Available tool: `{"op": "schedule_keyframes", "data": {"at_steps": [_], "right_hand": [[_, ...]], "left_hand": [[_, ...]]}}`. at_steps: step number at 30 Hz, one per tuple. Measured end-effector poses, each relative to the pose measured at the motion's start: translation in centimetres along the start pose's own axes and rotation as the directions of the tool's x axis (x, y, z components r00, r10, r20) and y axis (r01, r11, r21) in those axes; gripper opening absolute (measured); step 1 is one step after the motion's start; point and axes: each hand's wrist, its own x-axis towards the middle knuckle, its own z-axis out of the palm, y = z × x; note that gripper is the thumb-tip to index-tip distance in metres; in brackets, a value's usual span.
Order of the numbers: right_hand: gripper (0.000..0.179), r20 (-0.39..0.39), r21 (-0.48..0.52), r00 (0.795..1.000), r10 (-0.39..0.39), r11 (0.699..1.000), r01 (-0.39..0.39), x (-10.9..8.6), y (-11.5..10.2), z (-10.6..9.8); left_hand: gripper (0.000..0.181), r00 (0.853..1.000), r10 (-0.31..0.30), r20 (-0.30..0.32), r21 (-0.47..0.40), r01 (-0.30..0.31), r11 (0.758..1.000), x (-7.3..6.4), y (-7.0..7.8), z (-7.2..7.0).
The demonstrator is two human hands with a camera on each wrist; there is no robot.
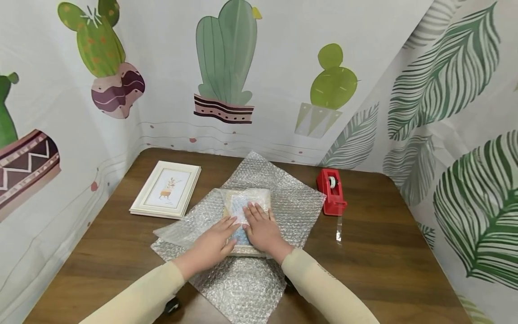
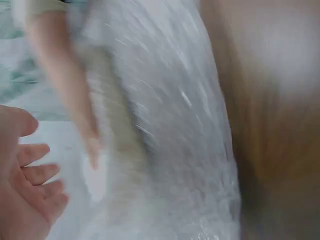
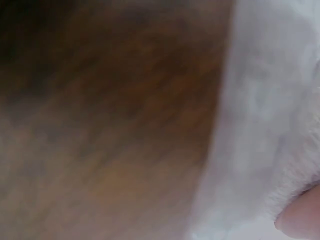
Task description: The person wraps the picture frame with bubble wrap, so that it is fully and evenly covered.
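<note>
- Blue-pictured frame (image 1: 242,237): lay mid-table (image 1: 376,252) on silver bubble wrap (image 1: 247,281), partly covered by a folded-over piece.
- Right hand (image 1: 261,227): rested flat over the frame, fingers extended, gripping nothing.
- Left hand (image 1: 214,243): rested at the frame's left side, fingers loosely extended, gripping nothing.
- White frame (image 1: 148,189), far left: contained a plant print (image 1: 166,188); tiny mark beneath, too small to read.
- Red dispenser (image 1: 333,200), right: contained a tape roll (image 1: 332,182), strip (image 1: 338,231) pulled out.

The head view is bright, bubble wrap (image 1: 247,283) glinting, while both wrist views smear with blur.
</note>
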Motion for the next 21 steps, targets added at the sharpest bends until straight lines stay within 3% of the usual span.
{"op": "schedule_keyframes", "data": {"at_steps": [1, 2, 3, 4, 6, 8, 9, 11, 12, 14, 16, 19, 21], "right_hand": [[0.059, -0.002, 0.004, 1.000, -0.002, 1.000, 0.002, 0.0, -0.1, 0.0], [0.058, -0.005, 0.010, 1.000, -0.004, 1.000, 0.004, 0.0, -0.2, -0.1], [0.058, -0.007, 0.014, 1.000, -0.006, 1.000, 0.006, -0.1, -0.2, -0.1], [0.058, -0.013, 0.018, 1.000, -0.009, 1.000, 0.009, -0.1, -0.3, -0.1], [0.058, -0.018, 0.025, 1.000, -0.011, 1.000, 0.012, -0.1, -0.3, -0.1], [0.058, -0.017, 0.031, 1.000, -0.015, 0.999, 0.015, -0.1, -0.2, 0.0], [0.058, -0.012, 0.031, 1.000, -0.017, 0.999, 0.017, 0.0, -0.2, 0.1], [0.059, -0.006, 0.030, 1.000, -0.019, 0.999, 0.019, 0.1, -0.1, 0.1], [0.058, -0.005, 0.033, 1.000, -0.020, 0.999, 0.020, 0.1, -0.1, 0.1], [0.058, 0.003, 0.026, 1.000, -0.018, 1.000, 0.018, 0.1, 0.0, -0.1], [0.058, 0.007, 0.027, 1.000, -0.016, 1.000, 0.016, 0.0, 0.0, -0.2], [0.058, 0.003, 0.027, 1.000, -0.016, 1.000, 0.016, -0.1, 0.1, -0.2], [0.058, -0.003, 0.034, 1.000, -0.017, 0.999, 0.017, -0.1, 0.2, -0.2]], "left_hand": [[0.045, 1.000, -0.015, 0.007, -0.101, 0.016, 0.995, -0.9, 0.1, -0.7], [0.045, 0.999, -0.031, 0.028, -0.226, 0.036, 0.973, -1.8, 0.1, -1.4], [0.045, 0.996, -0.056, 0.070, -0.362, 0.077, 0.929, -2.7, 0.0, -2.0], [0.047, 0.990, -0.080, 0.116, -0.487, 0.127, 0.864, -3.6, -0.2, -2.4], [0.051, 0.964, -0.135, 0.229, -0.680, 0.258, 0.686, -5.3, -1.2, -2.9], [0.058, 0.916, -0.197, 0.349, -0.776, 0.400, 0.487, -6.8, -2.3, -2.9], [0.061, 0.890, -0.230, 0.394, -0.793, 0.456, 0.404, -7.4, -2.9, -2.8], [0.068, 0.849, -0.285, 0.444, -0.811, 0.516, 0.275, -8.2, -3.9, -2.3], [0.071, 0.837, -0.307, 0.453, -0.819, 0.527, 0.227, -8.4, -4.3, -2.0], [0.070, 0.826, -0.348, 0.444, -0.840, 0.519, 0.159, -8.2, -4.6, -1.4], [0.065, 0.806, -0.418, 0.419, -0.856, 0.505, 0.115, -7.5, -4.5, -0.9], [0.042, 0.776, -0.503, 0.381, -0.870, 0.485, 0.089, -6.2, -4.1, -0.3], [0.024, 0.752, -0.549, 0.365, -0.865, 0.492, 0.097, -5.4, -3.9, -0.2]]}}
